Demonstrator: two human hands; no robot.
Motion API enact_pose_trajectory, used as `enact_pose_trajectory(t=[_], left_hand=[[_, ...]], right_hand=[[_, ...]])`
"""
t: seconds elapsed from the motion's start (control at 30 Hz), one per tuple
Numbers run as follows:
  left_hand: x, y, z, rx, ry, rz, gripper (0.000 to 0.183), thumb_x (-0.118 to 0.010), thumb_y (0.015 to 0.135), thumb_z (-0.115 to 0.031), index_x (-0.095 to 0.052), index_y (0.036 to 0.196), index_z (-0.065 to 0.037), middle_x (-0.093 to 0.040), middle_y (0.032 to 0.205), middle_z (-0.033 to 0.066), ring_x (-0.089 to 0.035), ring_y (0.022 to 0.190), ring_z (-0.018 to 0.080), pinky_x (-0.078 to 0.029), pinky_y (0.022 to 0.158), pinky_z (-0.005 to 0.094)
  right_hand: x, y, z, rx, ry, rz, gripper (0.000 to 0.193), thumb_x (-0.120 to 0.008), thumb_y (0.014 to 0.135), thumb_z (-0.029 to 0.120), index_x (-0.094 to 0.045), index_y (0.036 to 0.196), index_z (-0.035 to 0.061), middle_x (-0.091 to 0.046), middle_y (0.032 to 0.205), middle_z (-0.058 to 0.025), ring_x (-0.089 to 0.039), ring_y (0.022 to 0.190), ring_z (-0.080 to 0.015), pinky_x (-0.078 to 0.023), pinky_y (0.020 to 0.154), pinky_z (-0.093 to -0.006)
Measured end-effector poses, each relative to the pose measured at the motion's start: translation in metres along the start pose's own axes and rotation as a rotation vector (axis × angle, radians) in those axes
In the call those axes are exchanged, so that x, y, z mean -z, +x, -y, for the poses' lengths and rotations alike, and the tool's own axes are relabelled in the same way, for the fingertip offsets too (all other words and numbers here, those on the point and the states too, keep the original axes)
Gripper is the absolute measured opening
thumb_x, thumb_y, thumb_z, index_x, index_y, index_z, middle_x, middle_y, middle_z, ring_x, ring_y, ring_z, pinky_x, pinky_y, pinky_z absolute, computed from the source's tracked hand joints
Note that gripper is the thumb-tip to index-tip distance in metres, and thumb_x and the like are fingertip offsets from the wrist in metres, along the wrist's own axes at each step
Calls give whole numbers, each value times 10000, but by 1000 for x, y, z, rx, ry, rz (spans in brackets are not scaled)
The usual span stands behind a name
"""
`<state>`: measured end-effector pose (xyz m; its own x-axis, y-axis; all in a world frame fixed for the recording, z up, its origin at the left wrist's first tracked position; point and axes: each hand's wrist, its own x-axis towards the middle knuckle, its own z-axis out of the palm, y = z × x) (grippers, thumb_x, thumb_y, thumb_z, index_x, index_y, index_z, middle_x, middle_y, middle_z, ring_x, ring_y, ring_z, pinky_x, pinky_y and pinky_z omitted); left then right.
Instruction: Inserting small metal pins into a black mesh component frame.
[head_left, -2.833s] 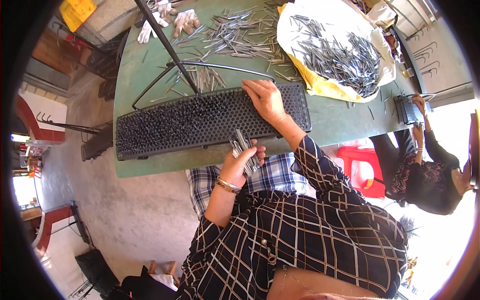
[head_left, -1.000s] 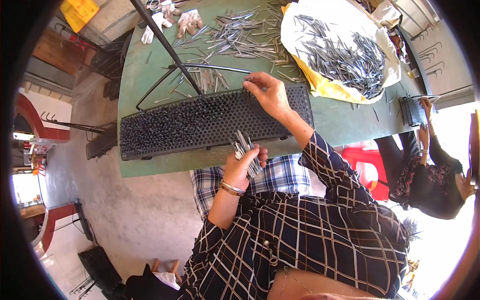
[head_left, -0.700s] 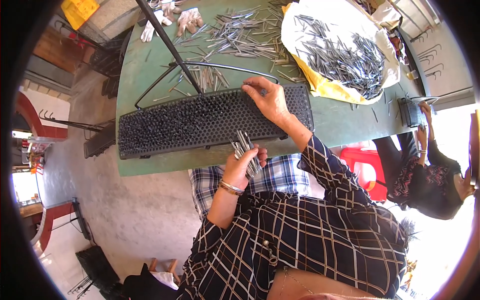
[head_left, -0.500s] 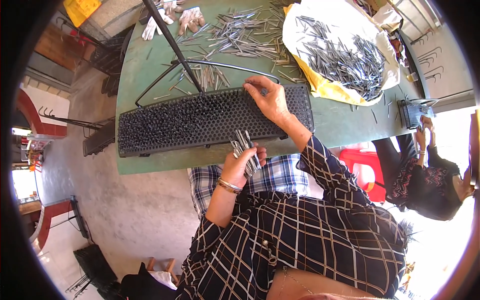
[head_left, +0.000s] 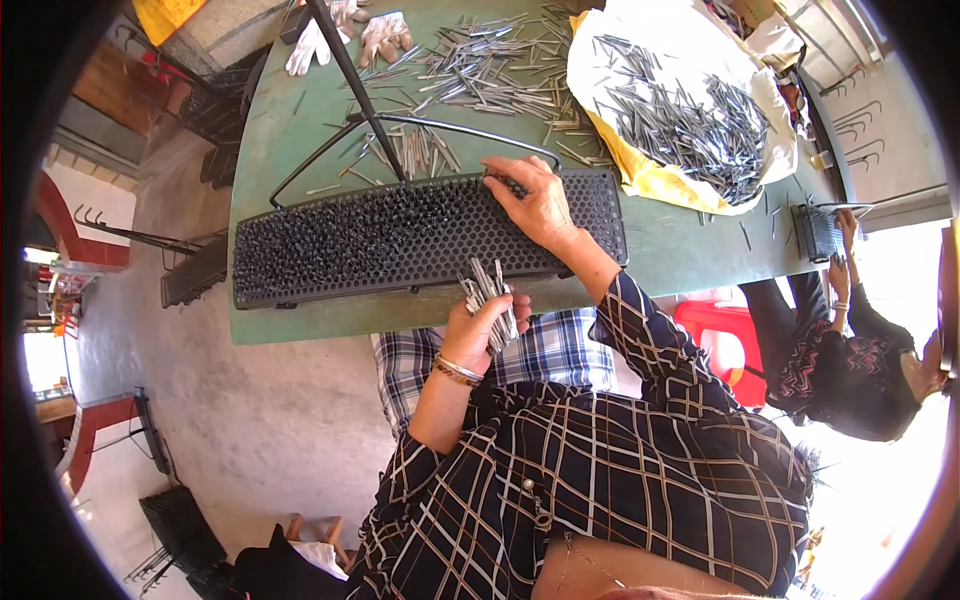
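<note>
1. Firmly, a bundle of metal sticks [head_left: 488,292] is clasped by the left hand [head_left: 480,325], near the rack's front edge.
2. The right hand [head_left: 538,203] is held over the rack [head_left: 598,215], thumb and fingertips close together; whether a stick is pinched there cannot be told.
3. Roughly the rack's left half is densely filled; toward the right, many holes are left bare.
4. On the table [head_left: 690,240], more sticks are left in a loose pile [head_left: 490,80] and a white sack [head_left: 782,135].

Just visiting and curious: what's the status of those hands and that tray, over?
Left hand clutching slim metal pieces. Right hand over perforated black tray, grip unclear. Tray's left crowded, right mostly open holes. Black frame along far edge.
</note>
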<state>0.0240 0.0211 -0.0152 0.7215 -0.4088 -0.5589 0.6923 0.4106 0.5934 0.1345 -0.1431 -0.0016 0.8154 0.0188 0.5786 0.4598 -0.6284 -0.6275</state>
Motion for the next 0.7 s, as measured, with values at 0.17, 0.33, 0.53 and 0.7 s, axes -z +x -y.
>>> enact_pose_trajectory(t=[0.17,0.33,0.53,0.7], left_hand=[[-3,-3,-3,14,-23,-17,188,-603,849,-80,-574,1002,25,-650,916,157,-656,794,223,-571,669,350],[2,-1,0,27,14,-2,258,-589,856,-95,-553,1089,11,-645,970,163,-663,837,241,-581,685,365],[4,0,2,9,-28,44,290,-582,861,-96,-532,1123,18,-638,1003,173,-661,855,246,-577,712,366],[-6,-5,-6,-72,-57,13,221,-591,863,-86,-562,1053,24,-650,977,174,-661,848,235,-574,693,352]], right_hand=[[-3,-4,-5,95,-59,35,197,-676,778,94,-679,972,64,-670,917,-83,-596,855,-242,-446,795,-343],[-1,-4,-3,124,-103,16,164,-652,799,109,-686,952,63,-663,950,-65,-585,882,-240,-427,814,-352],[-5,-7,-4,113,-139,92,201,-647,803,118,-676,996,65,-646,1016,-68,-577,906,-251,-421,822,-355],[16,-6,18,-82,47,83,196,-669,818,157,-680,964,28,-653,963,-99,-611,837,-220,-476,749,-327]])
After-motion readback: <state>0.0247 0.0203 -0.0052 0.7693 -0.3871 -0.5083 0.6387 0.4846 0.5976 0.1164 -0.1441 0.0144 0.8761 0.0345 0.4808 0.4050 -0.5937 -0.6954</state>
